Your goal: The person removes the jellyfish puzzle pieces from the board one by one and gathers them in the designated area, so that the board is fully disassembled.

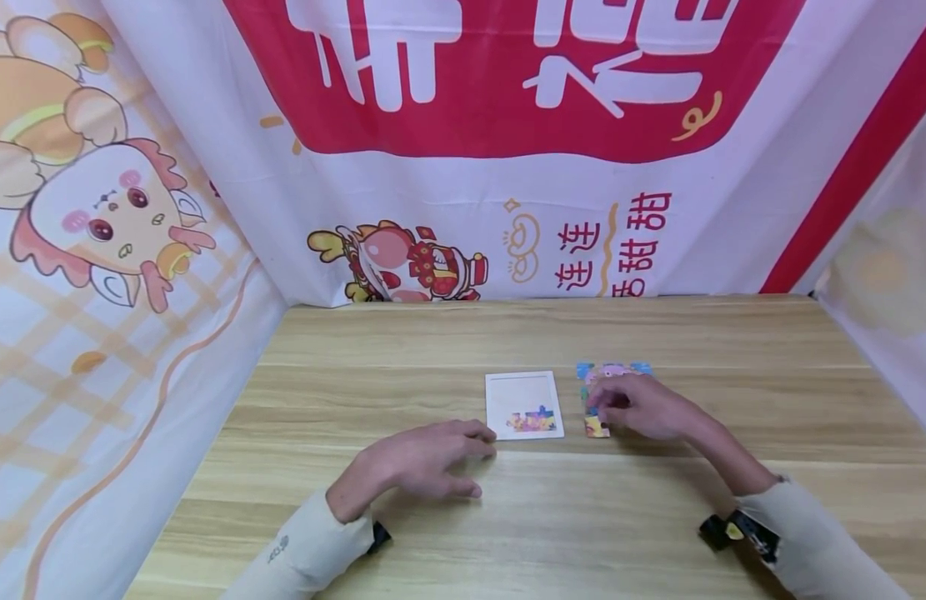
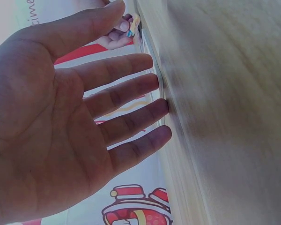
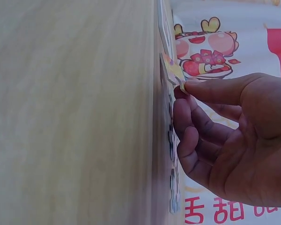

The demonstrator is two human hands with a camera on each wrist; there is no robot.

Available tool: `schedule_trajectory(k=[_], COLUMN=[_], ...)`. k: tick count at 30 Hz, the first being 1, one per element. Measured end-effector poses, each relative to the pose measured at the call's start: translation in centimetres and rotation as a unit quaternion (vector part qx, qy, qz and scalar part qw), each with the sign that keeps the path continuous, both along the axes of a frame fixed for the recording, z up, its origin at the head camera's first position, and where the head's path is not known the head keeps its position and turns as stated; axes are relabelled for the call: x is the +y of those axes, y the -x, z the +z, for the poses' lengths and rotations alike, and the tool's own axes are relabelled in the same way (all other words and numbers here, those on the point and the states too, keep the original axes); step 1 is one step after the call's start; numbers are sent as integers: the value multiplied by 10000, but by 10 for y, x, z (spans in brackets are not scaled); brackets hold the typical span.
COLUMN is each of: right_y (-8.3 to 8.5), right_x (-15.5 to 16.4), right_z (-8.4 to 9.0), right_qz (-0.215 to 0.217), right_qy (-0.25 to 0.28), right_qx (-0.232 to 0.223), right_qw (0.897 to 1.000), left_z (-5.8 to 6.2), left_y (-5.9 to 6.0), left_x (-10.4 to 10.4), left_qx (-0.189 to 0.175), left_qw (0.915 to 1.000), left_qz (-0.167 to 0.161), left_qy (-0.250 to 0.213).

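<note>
My right hand (image 1: 638, 406) pinches a yellowish jigsaw puzzle piece (image 3: 173, 70) between thumb and index finger. It hovers over a group of loose puzzle pieces (image 1: 613, 368) on the table, partly hiding them. To the left lies a white puzzle tray (image 1: 517, 392); several joined colourful pieces (image 1: 533, 419) fill its lower right part. My left hand (image 1: 436, 460) has its fingers spread and relaxed, holding nothing. Its fingertips are by the tray's lower left corner, and in the left wrist view (image 2: 51, 122) the palm shows bare.
The pieces and tray lie on a wood-grain table (image 1: 620, 517). Behind it hangs a white and red printed cloth (image 1: 463, 183), and another patterned cloth (image 1: 132, 375) covers the left side. Each wrist wears a black camera strap (image 1: 751, 533).
</note>
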State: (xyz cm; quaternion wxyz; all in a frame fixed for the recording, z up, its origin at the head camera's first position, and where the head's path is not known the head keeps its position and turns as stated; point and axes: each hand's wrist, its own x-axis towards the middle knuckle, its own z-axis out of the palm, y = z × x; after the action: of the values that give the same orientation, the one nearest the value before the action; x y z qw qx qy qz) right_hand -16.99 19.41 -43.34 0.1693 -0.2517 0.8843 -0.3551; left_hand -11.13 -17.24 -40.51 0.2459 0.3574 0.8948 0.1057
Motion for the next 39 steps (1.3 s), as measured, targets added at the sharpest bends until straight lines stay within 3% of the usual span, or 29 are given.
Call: schedule_trajectory(k=[5, 13, 39], right_y=[-1, 2, 4], right_x=[1, -2, -23], right_z=[1, -1, 8], right_qz=[-95, -258, -125], right_qy=[-32, -308, -208], right_qx=[-149, 12, 227], right_qw=[9998, 9992, 9994], left_z=[1, 1, 2], left_y=[0, 1, -1], left_x=[0, 0, 2], left_qx=[-42, -27, 31], left_qw=[10000, 10000, 10000], left_qz=[22, 15, 7], left_qy=[-5, 5, 16])
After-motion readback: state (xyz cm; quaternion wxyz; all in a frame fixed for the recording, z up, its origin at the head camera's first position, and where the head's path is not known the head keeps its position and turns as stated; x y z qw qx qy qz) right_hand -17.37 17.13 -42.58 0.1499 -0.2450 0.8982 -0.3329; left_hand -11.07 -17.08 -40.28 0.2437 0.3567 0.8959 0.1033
